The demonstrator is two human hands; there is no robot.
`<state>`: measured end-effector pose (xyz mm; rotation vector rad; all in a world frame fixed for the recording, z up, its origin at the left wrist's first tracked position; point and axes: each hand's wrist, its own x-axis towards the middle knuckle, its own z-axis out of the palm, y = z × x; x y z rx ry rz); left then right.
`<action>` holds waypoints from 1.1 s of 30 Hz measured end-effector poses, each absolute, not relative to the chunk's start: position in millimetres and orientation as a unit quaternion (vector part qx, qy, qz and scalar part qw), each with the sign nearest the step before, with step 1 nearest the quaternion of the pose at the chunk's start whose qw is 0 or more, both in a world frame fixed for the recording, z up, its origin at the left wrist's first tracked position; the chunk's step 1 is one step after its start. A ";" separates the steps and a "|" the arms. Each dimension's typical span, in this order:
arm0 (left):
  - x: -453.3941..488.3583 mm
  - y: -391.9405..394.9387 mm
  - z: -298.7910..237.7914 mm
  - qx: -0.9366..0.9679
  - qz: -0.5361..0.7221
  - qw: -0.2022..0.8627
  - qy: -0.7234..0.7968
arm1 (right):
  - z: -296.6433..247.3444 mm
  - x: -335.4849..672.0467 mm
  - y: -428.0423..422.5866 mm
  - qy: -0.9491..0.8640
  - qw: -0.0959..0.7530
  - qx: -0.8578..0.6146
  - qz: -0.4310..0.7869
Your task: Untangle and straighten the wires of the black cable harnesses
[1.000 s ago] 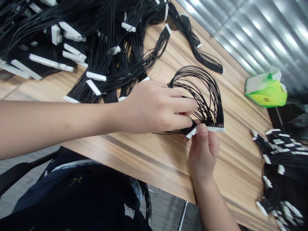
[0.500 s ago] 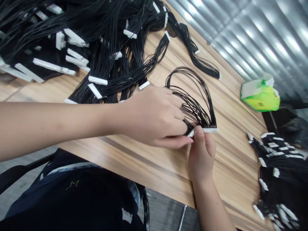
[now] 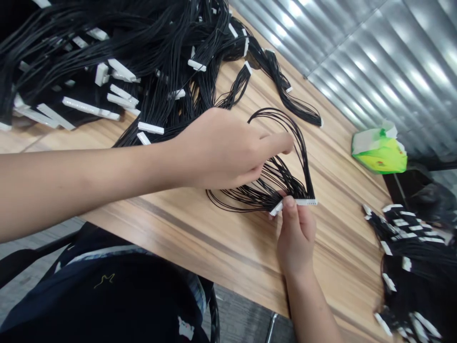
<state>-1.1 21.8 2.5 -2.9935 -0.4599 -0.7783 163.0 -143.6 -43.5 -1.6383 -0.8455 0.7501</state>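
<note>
My right hand [image 3: 296, 238] pinches the white connectors [image 3: 306, 202] of a wire harness between thumb and fingers; one connector end sits at an angle beside the thumb. Thin black wires [image 3: 285, 176] fan out from these connectors and arch to the left in loops. My left hand [image 3: 235, 147] is over the wires with its fingers bent round part of them; one finger reaches into the upper loop. Its palm side and some fingertips are hidden.
A large heap of black wire harnesses [image 3: 157, 62] with white connectors covers the upper left of the wooden table [image 3: 228, 247]. More harnesses [image 3: 414, 276] lie at the right. A green-and-white tissue pack [image 3: 380, 155] stands near the corrugated metallic surface [image 3: 350, 52].
My left hand has moved up and away from the connectors, further along the wires. The lower wires now spread out below it. My right hand keeps its pinch.
</note>
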 end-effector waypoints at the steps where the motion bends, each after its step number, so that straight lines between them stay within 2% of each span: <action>1: -2.0 25.6 4.7 -0.957 -0.262 0.014 -0.123 | -43.4 163.6 -144.0 -0.361 0.545 -0.690 0.312; 6: -3.9 34.3 7.2 -0.929 -0.361 0.010 -0.075 | -41.7 164.7 -142.1 -0.347 0.582 -0.674 0.295; 10: -0.3 18.9 -6.8 -0.906 -0.414 -0.049 -0.068 | -38.7 164.1 -138.2 -0.320 0.610 -0.666 0.287; 15: -0.4 -7.9 -19.0 -0.923 -0.378 -0.052 0.041 | -36.8 165.1 -135.4 -0.293 0.639 -0.654 0.279; 18: -2.4 -11.8 -18.4 -0.931 -0.348 -0.092 -0.056 | -38.2 164.7 -136.0 -0.294 0.648 -0.646 0.276; 22: 0.2 -1.6 -15.4 -0.925 -0.288 -0.018 -0.247 | -42.6 162.2 -140.0 -0.317 0.621 -0.667 0.262; 26: 3.9 10.9 -11.7 -0.921 -0.269 -0.044 -0.280 | -46.5 159.3 -144.5 -0.349 0.572 -0.696 0.259; 29: 3.3 15.2 -8.1 -0.922 -0.254 -0.065 -0.284 | -47.0 158.2 -145.1 -0.356 0.565 -0.693 0.270; 33: 0.5 16.1 -1.8 -0.928 -0.247 -0.040 -0.275 | -46.0 159.1 -144.3 -0.368 0.558 -0.688 0.283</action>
